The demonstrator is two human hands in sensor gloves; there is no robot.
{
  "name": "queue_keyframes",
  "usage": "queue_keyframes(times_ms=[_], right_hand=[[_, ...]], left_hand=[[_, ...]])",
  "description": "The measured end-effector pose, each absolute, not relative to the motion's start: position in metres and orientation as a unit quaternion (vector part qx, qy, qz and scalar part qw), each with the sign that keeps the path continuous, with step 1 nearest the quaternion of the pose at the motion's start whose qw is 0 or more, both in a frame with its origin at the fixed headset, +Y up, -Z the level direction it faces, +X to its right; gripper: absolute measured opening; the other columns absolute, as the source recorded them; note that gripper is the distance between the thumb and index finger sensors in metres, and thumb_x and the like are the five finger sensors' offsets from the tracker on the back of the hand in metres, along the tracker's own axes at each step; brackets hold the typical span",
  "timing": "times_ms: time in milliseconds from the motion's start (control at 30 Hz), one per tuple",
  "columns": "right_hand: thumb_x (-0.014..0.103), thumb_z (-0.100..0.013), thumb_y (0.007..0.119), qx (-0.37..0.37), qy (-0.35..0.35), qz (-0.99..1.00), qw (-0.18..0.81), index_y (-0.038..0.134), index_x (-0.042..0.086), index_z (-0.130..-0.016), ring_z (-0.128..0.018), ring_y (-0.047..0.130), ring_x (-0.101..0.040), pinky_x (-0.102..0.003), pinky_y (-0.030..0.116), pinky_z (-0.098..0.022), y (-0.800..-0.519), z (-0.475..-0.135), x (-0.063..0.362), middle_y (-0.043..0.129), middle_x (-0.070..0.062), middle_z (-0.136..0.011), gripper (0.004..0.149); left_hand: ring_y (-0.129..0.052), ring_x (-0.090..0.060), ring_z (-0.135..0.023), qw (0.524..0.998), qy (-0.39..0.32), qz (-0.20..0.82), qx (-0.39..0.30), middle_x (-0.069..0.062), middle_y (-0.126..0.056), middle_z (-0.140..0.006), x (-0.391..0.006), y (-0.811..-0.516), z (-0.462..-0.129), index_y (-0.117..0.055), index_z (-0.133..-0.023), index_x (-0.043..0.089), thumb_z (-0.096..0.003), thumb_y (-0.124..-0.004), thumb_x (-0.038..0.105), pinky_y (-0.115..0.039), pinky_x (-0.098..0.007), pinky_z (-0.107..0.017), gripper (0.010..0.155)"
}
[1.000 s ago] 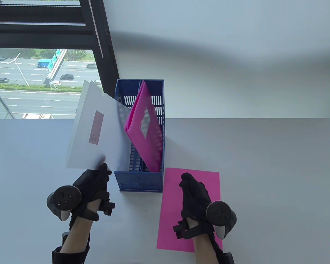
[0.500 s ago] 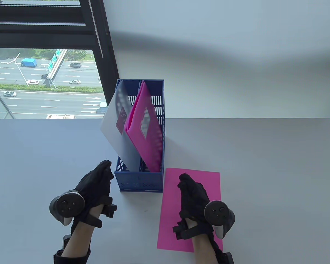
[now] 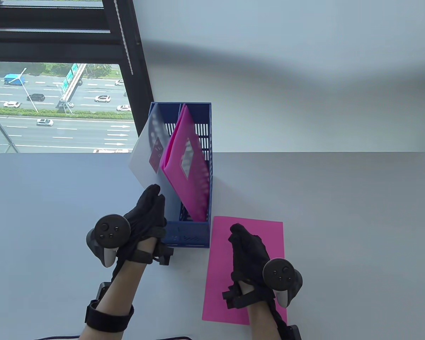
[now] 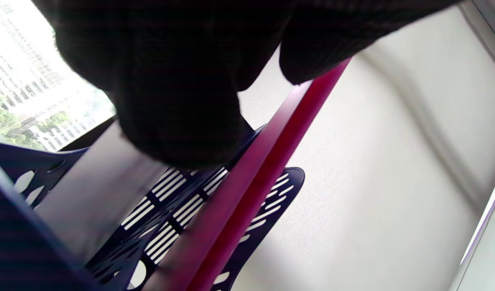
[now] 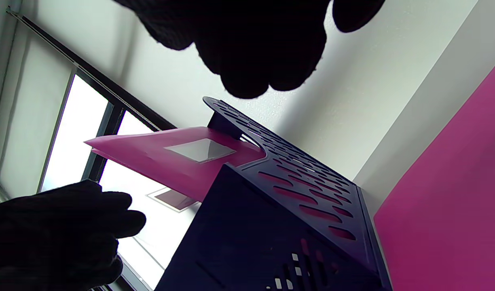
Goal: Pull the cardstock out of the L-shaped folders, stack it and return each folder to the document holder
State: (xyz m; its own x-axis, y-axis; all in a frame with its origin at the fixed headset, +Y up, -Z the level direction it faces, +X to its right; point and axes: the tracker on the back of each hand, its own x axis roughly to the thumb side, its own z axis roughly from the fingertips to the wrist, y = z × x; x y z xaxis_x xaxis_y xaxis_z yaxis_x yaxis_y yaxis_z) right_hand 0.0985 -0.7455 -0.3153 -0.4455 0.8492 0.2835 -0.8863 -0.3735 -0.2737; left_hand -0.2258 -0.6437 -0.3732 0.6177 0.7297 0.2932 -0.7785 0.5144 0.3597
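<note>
Translucent white L-folder (image 3: 145,156) now dropped into the blue document holder (image 3: 184,237) beside the pink folder (image 3: 186,166) — left hand (image 3: 147,216), fingers straight, reaching back to it. Right hand (image 3: 249,253) flat on pink cardstock (image 3: 244,226) — pink folder next, likely.

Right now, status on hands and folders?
Left hand open, fingers at clear folder in blue holder. Right hand open, resting on pink cardstock. Pink folder still loaded.

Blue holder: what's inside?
Blue holder contains two leaning folders: a clear folder on the left, a pink folder on the right. Their lower ends and the holder's floor are hidden.
</note>
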Motion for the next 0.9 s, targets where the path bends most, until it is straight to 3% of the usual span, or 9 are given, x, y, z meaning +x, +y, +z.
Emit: queue_keyframes(times_ms=[500, 667, 900], right_hand=[[0.053, -0.064, 0.067, 0.049, -0.186, 0.826, 0.53, 0.067, 0.032, -0.103, -0.083, 0.082, -0.018, -0.051, 0.05, -0.079, -0.747, -0.315, 0.097, 0.084, 0.011, -0.09, 0.045], [0.053, -0.064, 0.067, 0.045, -0.182, 0.826, 0.531, 0.067, 0.032, -0.103, -0.082, 0.082, -0.018, -0.051, 0.05, -0.079, -0.749, -0.315, 0.098, 0.084, 0.011, -0.09, 0.045], [0.053, -0.064, 0.067, 0.039, -0.175, 0.822, 0.54, 0.067, 0.032, -0.104, -0.083, 0.082, -0.018, -0.05, 0.05, -0.079, -0.752, -0.317, 0.099, 0.084, 0.011, -0.09, 0.045]], left_hand=[[-0.111, -0.021, -0.025, 0.907, -0.047, 0.383, 0.17, -0.016, -0.093, -0.079, -0.19, -0.656, -0.399, -0.075, -0.101, 0.005, -0.0554, -0.085, 0.043, -0.086, -0.046, -0.044, 0.06], [-0.112, -0.021, -0.022, 0.905, -0.043, 0.406, 0.122, -0.014, -0.099, -0.071, -0.185, -0.662, -0.409, -0.079, -0.098, 0.005, -0.0571, -0.082, 0.039, -0.087, -0.046, -0.043, 0.053], [-0.112, -0.014, -0.013, 0.894, -0.034, 0.395, 0.209, -0.012, -0.105, -0.057, -0.188, -0.658, -0.403, -0.091, -0.084, 0.001, -0.0533, -0.086, 0.032, -0.091, -0.042, -0.039, 0.044]])
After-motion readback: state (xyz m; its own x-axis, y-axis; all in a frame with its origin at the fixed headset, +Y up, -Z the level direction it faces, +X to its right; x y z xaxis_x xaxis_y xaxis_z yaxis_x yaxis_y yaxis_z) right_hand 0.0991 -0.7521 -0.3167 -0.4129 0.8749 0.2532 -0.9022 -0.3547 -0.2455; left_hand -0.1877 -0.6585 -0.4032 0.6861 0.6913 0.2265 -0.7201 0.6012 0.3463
